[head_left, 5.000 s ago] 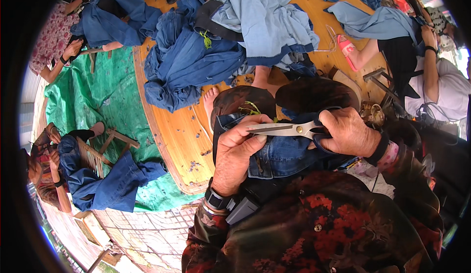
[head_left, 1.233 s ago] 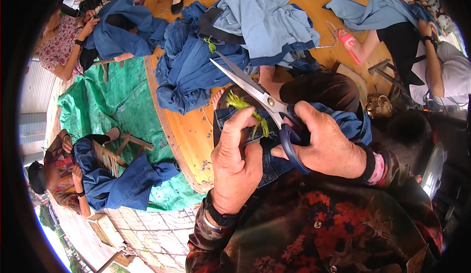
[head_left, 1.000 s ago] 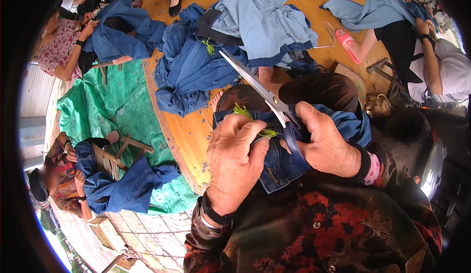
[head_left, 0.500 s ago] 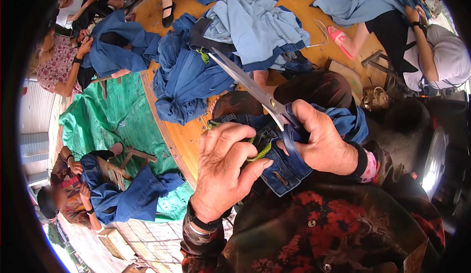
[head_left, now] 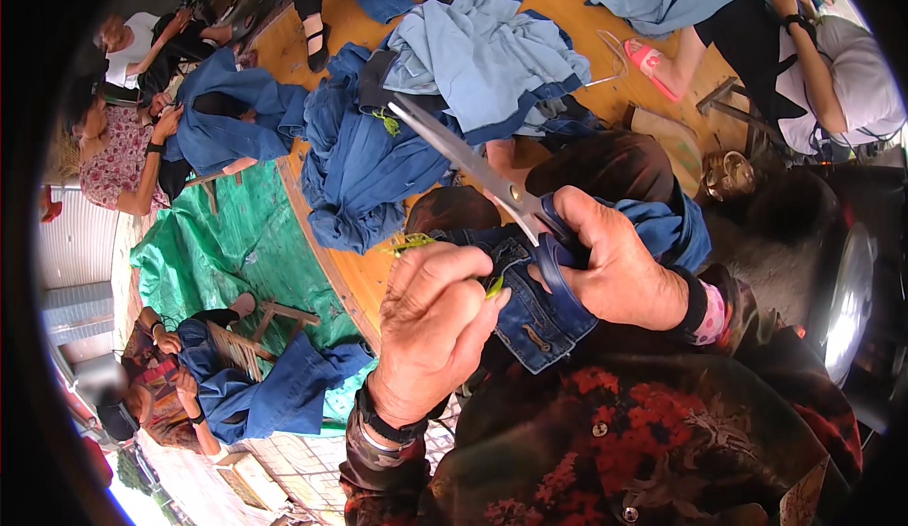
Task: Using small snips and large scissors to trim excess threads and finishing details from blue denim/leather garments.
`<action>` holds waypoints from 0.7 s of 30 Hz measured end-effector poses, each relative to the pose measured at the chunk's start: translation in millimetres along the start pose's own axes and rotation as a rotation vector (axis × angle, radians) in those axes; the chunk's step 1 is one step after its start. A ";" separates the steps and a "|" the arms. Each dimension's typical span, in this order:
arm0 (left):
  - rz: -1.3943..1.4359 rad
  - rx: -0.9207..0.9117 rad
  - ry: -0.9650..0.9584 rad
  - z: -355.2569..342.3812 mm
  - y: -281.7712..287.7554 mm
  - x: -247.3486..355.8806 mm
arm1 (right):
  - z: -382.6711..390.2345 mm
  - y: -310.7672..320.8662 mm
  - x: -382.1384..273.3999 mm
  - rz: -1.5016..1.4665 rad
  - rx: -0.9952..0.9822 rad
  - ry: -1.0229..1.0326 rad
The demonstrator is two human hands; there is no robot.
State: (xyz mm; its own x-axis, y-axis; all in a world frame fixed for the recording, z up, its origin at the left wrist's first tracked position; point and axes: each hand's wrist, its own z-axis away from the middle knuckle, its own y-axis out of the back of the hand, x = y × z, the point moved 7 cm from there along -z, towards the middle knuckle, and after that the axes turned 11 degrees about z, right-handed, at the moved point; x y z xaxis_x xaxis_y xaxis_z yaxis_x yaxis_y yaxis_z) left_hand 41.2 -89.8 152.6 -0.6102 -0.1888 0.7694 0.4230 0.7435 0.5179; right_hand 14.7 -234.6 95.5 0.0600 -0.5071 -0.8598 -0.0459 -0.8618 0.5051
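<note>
My right hand (head_left: 619, 271) grips scissors (head_left: 511, 190) by their dark blue handles. The long silver blades are closed or nearly so and point up and left. In my left hand (head_left: 430, 323) the fingers are pinched around yellow-green thread (head_left: 494, 286); more of it (head_left: 411, 242) sticks out behind the knuckles. Beneath both hands a dark blue denim garment (head_left: 544, 332) lies across my lap, its waistband end with a buttonhole toward me. Part of it is hidden by the left hand and the scissors.
Denim garments (head_left: 473, 58), light and dark, are heaped on the wooden platform (head_left: 350, 280) ahead. A green tarp (head_left: 255, 252) covers ground to the left. Several people sit around with denim on their laps. At right are a low stool (head_left: 733, 100) and a metal bowl (head_left: 728, 174).
My left fingers, spread over the thread before, have closed into a pinch on it. The scissors and right hand have shifted slightly left in view.
</note>
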 end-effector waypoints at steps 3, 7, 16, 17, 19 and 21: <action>0.028 -0.121 -0.162 0.1 -8.6 14.2 | 0.1 1.7 12.4 -0.183 0.019 -0.052; -0.121 -0.106 -0.020 17.5 -0.6 -1.8 | -1.8 9.4 21.1 -0.242 0.020 -0.154; 0.548 0.347 0.579 40.0 28.1 -39.1 | -8.4 10.2 12.5 -0.171 -0.006 -0.025; 0.386 0.396 0.536 35.2 36.9 -31.7 | -7.4 9.1 12.0 -0.189 -0.015 -0.045; 0.100 0.365 0.352 15.8 45.0 -9.7 | -5.8 7.8 11.5 -0.169 -0.020 -0.044; -0.078 0.149 0.234 -8.1 27.5 12.8 | -5.7 7.4 10.4 -0.141 -0.016 -0.032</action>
State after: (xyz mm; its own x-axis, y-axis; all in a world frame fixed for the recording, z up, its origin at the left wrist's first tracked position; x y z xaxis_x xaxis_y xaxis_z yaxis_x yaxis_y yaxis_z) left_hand 50.4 -77.0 179.7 -0.4587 -0.3785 0.8039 0.2672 0.8041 0.5311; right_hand 20.6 -246.3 90.7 0.0334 -0.3803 -0.9242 -0.0234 -0.9248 0.3797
